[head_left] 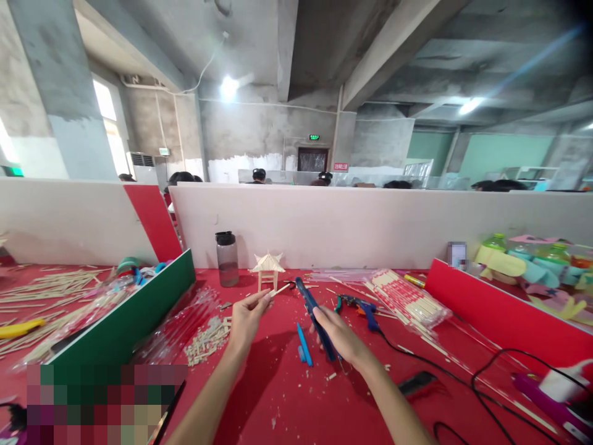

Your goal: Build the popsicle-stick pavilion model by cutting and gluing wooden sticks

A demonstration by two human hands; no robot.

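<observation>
My left hand (248, 318) pinches a thin pale wooden stick (280, 289) that points to the right. In my right hand (336, 337) is a long dark-blue cutting tool (308, 296), its dark jaw close to the stick's far end; whether they touch I cannot tell. Just behind the stick stands a small pavilion model (267, 269) made of sticks, with a peaked roof and upturned corners. A light-blue pen-like tool (304, 346) lies on the red table (287, 402) between my forearms.
A dark-capped water bottle (227, 259) stands at the back. Short stick offcuts (208, 340) are piled on the left. To the right lie a glue gun (361, 306) with a black cord, bagged sticks (407, 300) and a dark comb-like object (419, 383). Green (125, 315) and red (504, 315) dividers flank the workspace.
</observation>
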